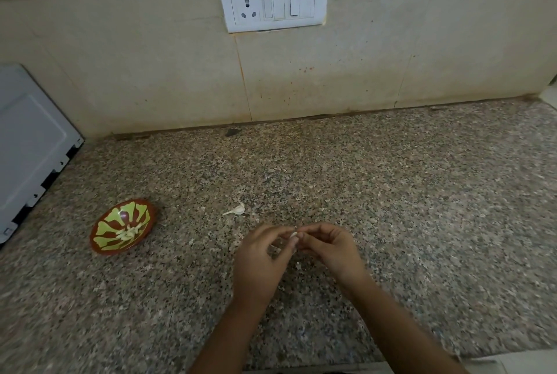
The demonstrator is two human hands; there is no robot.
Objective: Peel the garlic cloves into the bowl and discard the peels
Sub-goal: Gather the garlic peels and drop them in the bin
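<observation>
L hand [259, 256] & R hand [328, 248] are meeting fingertip to fingertip over the granite counter [422, 193]. Both are pinching a small garlic clove [294, 234] btw thumbs & curled fingers. The clove is sitting right where the hands meet, mostly hidden. Red-&-green bowl [105, 229] is sitting well to the left, apart from the hands, w/ pale peeled cloves [129, 233] lying inside. A garlic piece [236, 210] w/ a thin stalk is lying on the counter just beyond the hands; can't tell if it's peel or clove. White appliance [30, 147] is standing far left. Switchboard [272, 3] is sitting on the wall.
</observation>
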